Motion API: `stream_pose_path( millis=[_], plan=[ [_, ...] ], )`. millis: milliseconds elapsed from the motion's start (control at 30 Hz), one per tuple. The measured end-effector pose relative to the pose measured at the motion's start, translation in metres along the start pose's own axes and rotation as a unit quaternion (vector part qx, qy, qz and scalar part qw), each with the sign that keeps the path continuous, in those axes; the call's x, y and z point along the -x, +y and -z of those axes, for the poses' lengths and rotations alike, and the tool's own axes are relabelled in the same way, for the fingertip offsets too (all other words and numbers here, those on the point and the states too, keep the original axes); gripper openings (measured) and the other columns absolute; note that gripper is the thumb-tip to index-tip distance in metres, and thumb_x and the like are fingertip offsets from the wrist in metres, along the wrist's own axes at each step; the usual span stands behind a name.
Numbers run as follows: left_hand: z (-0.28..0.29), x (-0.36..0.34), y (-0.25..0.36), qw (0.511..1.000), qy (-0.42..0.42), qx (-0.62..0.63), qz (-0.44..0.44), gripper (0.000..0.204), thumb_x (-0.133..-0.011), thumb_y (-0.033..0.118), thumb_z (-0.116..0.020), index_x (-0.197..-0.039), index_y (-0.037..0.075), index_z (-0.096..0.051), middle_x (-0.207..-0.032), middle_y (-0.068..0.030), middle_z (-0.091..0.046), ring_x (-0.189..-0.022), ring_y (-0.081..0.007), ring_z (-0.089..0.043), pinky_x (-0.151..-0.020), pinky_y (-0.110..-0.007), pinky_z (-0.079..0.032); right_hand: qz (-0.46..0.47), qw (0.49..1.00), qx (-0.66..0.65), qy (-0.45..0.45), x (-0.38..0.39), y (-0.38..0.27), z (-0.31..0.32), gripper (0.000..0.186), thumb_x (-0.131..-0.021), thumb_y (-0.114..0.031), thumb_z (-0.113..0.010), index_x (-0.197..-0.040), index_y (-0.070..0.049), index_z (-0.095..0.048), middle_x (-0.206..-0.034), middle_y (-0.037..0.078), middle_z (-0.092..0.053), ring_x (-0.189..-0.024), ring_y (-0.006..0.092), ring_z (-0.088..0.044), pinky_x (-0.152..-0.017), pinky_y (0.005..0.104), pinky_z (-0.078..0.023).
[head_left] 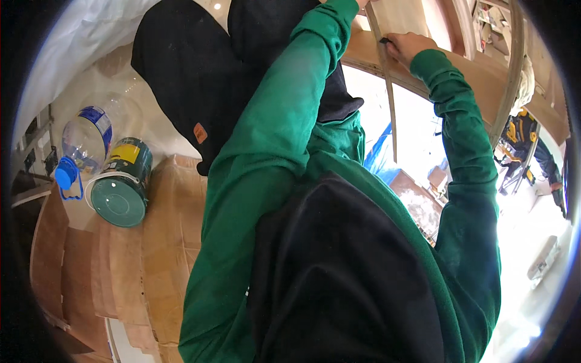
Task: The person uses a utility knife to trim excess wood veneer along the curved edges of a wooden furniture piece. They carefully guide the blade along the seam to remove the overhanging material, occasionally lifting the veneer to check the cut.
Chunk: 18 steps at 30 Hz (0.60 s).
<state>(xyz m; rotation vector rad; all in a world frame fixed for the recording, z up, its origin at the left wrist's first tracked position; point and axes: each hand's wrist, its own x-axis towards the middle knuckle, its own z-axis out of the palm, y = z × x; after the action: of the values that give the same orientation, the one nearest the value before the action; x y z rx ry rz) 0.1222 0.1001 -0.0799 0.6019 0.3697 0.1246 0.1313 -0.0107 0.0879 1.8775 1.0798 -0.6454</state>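
My right hand (413, 47), in a green sleeve, is at the upper right beside a thin wooden strip (382, 63). Its fingers are closed round a small black object (385, 40) whose kind I cannot make out, and whose tip meets the strip. Behind it runs a broad curved wooden board (478, 71). Only a sliver of my left hand (362, 2) shows at the top edge, near the upper end of the strip, with its fingers cut off by the frame. My legs in black trousers (187, 72) are stretched out at the upper left.
To the left, a clear plastic bottle (86, 136) with a blue cap lies next to a dark green bucket (124, 196). Brown cardboard (166, 224) covers the surface beside them. An upright curved wooden rib (514, 66) stands at right; farther off is a person in dark trousers (548, 160).
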Motion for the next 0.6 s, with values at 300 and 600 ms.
stream_pose_path(
  millis=[300,600],
  plan=[
    [-0.005,0.006,0.008,0.997,0.042,-0.065,-0.009,0.035,-0.076,0.009,-0.072,-0.106,-0.005,-0.062,-0.094,-0.0153,-0.068,-0.079,-0.0224,-0.065,-0.071,-0.032,-0.051,-0.005,1.000,-0.006,0.001,-0.001,0.000,-0.003,0.027,-0.093,-0.033,-0.044,-0.109,-0.017,-0.060,-0.087,0.013,-0.067,-0.081,0.0331,-0.064,-0.072,0.0459,-0.052],
    [-0.004,0.000,0.005,0.998,0.051,-0.047,0.010,0.034,-0.075,0.008,-0.073,-0.104,-0.005,-0.062,-0.092,-0.0151,-0.068,-0.079,-0.0230,-0.065,-0.072,-0.033,-0.052,0.016,1.000,-0.002,-0.009,-0.008,-0.001,-0.003,0.027,-0.093,-0.034,-0.045,-0.109,-0.017,-0.059,-0.087,0.012,-0.067,-0.081,0.0333,-0.064,-0.071,0.0464,-0.052]
  ],
)
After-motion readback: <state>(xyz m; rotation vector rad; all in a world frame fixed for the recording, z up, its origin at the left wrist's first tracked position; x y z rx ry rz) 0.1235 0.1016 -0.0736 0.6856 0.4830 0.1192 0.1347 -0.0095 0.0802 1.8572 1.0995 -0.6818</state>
